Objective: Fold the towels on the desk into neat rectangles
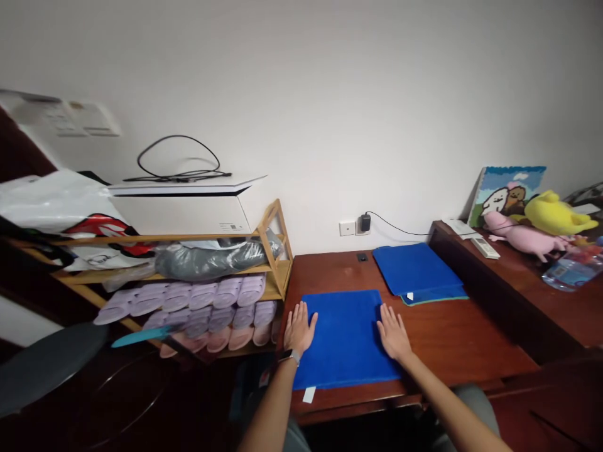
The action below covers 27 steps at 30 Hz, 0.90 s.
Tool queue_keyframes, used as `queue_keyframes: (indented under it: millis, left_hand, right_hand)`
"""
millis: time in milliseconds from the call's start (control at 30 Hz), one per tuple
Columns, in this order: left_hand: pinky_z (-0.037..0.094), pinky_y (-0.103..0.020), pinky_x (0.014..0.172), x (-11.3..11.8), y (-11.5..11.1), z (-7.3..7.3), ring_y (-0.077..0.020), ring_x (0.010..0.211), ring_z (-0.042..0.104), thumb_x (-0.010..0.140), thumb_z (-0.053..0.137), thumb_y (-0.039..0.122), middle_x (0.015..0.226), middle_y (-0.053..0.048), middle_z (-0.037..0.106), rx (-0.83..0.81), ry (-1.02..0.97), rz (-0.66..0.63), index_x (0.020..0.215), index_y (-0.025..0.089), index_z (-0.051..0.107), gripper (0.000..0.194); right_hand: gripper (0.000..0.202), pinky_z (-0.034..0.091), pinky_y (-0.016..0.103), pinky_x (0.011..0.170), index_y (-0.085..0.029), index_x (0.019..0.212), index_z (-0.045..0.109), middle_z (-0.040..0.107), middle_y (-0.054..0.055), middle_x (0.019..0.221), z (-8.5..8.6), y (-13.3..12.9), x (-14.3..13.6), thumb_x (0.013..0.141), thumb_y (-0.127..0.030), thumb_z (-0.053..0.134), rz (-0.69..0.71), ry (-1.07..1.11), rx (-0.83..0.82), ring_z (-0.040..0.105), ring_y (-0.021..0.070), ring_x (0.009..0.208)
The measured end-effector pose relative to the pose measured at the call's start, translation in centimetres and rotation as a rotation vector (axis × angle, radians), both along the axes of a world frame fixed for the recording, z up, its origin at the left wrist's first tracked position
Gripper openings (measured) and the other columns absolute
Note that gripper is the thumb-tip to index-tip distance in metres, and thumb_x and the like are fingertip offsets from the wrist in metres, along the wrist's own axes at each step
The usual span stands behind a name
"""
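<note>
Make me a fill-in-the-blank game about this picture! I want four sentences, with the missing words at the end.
1. The cloth between the left hand and the right hand is coloured ____.
2. Only the ____ arm wears a watch.
3. The cable lying on the white box is coloured ____.
4. The stuffed animal beside the yellow toy is coloured ____.

Missing words: blue; left; black; pink.

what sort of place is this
Likely a home or dormitory room: lilac slip-on slippers line a light-brown wooden rack, a pink animal-shaped plush toy lies at right, and a reddish-brown wooden desk stands between.
</note>
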<state>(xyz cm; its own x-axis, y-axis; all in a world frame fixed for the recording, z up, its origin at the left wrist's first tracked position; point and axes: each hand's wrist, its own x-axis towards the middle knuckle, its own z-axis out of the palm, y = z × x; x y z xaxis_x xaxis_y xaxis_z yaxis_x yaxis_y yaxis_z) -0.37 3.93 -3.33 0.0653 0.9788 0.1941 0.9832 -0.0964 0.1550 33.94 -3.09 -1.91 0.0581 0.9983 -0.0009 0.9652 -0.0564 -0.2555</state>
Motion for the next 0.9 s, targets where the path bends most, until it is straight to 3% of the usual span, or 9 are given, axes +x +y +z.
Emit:
queue_keyframes:
  millis: [100,233,333,400,567,667,700,767,900]
  left_hand:
    - [0.023,-0.05,0.13,-0.1,0.2,-0.2,-0.0278,0.159,0.027,0.107,0.019,0.059,0.169,-0.014,0.035,0.018,0.003,-0.015,0.164,0.011,0.031,0.076]
    - [0.025,-0.05,0.129,-0.6,0.1,0.5,-0.0285,0.157,0.032,0.107,0.022,0.056,0.167,-0.015,0.039,0.068,0.018,-0.031,0.163,0.009,0.034,0.074]
    - [0.026,-0.052,0.129,1.2,-0.6,1.6,-0.0296,0.156,0.035,0.107,0.024,0.051,0.165,-0.017,0.042,0.143,0.035,-0.076,0.163,0.009,0.035,0.07]
    - [0.027,-0.053,0.129,4.7,-1.7,2.3,-0.0298,0.156,0.035,0.108,0.024,0.05,0.165,-0.017,0.042,0.159,0.035,-0.147,0.163,0.01,0.034,0.069]
    - [0.023,-0.048,0.132,17.9,-6.2,2.2,-0.0238,0.161,0.021,0.109,0.023,0.052,0.172,-0.01,0.029,0.058,-0.007,-0.464,0.167,0.016,0.02,0.069]
    - [0.022,-0.046,0.132,21.5,-7.5,1.1,-0.0211,0.161,0.018,0.11,0.016,0.049,0.173,-0.008,0.025,-0.046,-0.037,-0.488,0.168,0.017,0.014,0.067]
    - [0.022,-0.046,0.132,21.2,-7.6,0.9,-0.0212,0.161,0.018,0.109,0.015,0.049,0.173,-0.008,0.025,-0.069,-0.041,-0.473,0.168,0.017,0.014,0.067]
    - [0.022,-0.047,0.132,18.3,-7.5,0.9,-0.0222,0.161,0.019,0.109,0.015,0.051,0.173,-0.008,0.026,-0.092,-0.033,-0.42,0.168,0.018,0.017,0.068]
    - [0.026,-0.052,0.13,7.2,-7.2,1.4,-0.0274,0.159,0.026,0.108,0.019,0.057,0.17,-0.012,0.032,-0.086,0.021,-0.185,0.166,0.015,0.027,0.071]
  right_hand:
    - [0.069,0.009,0.045,0.132,-0.015,0.168,0.018,0.02,0.004,0.174,-0.3,-1.7,-0.3,0.107,-0.049,0.012,0.021,-0.022,-0.056,0.013,0.0215,0.162]
    - [0.069,0.006,0.045,0.132,-0.013,0.168,0.014,0.015,0.003,0.175,0.4,-2.0,-0.7,0.107,-0.047,0.012,0.022,-0.015,-0.084,0.01,0.0212,0.163]
    - [0.069,0.005,0.045,0.132,-0.013,0.168,0.014,0.014,0.003,0.175,0.8,-1.9,-0.8,0.107,-0.045,0.013,0.017,0.01,-0.089,0.009,0.0209,0.163]
    - [0.069,0.005,0.045,0.132,-0.013,0.168,0.014,0.015,0.003,0.175,0.9,-1.8,-0.7,0.107,-0.045,0.013,0.017,0.029,-0.084,0.009,0.0207,0.163]
    - [0.067,0.007,0.048,0.131,-0.013,0.167,0.018,0.018,0.005,0.174,0.0,-2.1,-0.3,0.105,-0.037,0.02,0.044,0.018,-0.059,0.011,0.023,0.162]
    - [0.067,0.009,0.05,0.131,-0.014,0.167,0.022,0.02,0.006,0.174,-1.0,-2.0,-0.2,0.102,-0.031,0.023,0.066,-0.01,-0.028,0.013,0.0247,0.162]
    - [0.067,0.01,0.051,0.131,-0.013,0.167,0.022,0.021,0.006,0.174,-1.3,-2.0,-0.2,0.103,-0.032,0.022,0.065,-0.012,-0.017,0.014,0.0252,0.162]
    - [0.067,0.011,0.052,0.131,-0.012,0.167,0.021,0.022,0.007,0.173,-1.7,-1.9,-0.2,0.104,-0.037,0.02,0.053,-0.004,-0.004,0.016,0.0257,0.162]
    - [0.069,0.01,0.05,0.131,-0.012,0.167,0.019,0.021,0.006,0.174,-1.9,-2.0,-0.3,0.106,-0.044,0.016,0.034,0.007,0.008,0.015,0.0243,0.162]
